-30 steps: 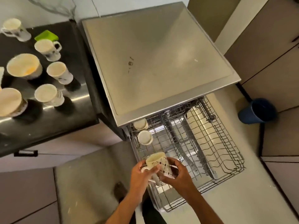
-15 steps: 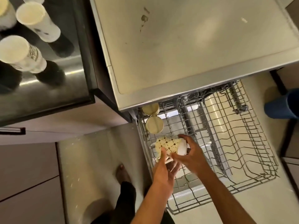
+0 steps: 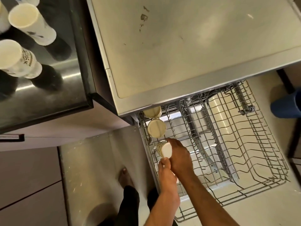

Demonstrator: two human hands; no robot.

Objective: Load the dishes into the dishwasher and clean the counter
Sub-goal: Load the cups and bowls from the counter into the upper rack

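Since half a second ago the patterned mug [image 3: 163, 149] has turned further over and sunk lower into the left column of the rack [image 3: 254, 154], so its pale base is now facing up where its dotted side was showing before, and the camera has drifted a little closer over the dishwasher [image 3: 187, 51]. The right hand [image 3: 178, 156] is curling round the mug from the right, its fingers wrapping the far side and the thumb lying near the base, while the left hand [image 3: 165, 170] is reaching up from below with its fingertips pinched together at the mug's lower edge; whether they are gripping the handle I cannot tell, since the hand is covering it. The mug is sitting just in front of two other upturned cups [image 3: 156, 128] that are standing one behind the other in the same column, the farther one partly tucked under the dishwasher's top. The rest of the pulled-out rack is showing only bare wire. On the dark counter [image 3: 48, 88] at the upper left, two pale mugs [image 3: 31, 24] are standing upright with their dark reflections beneath them. A blue bin [image 3: 286, 106] is peeking in at the right edge, and a bare foot [image 3: 124, 175] is resting on the floor beside the rack
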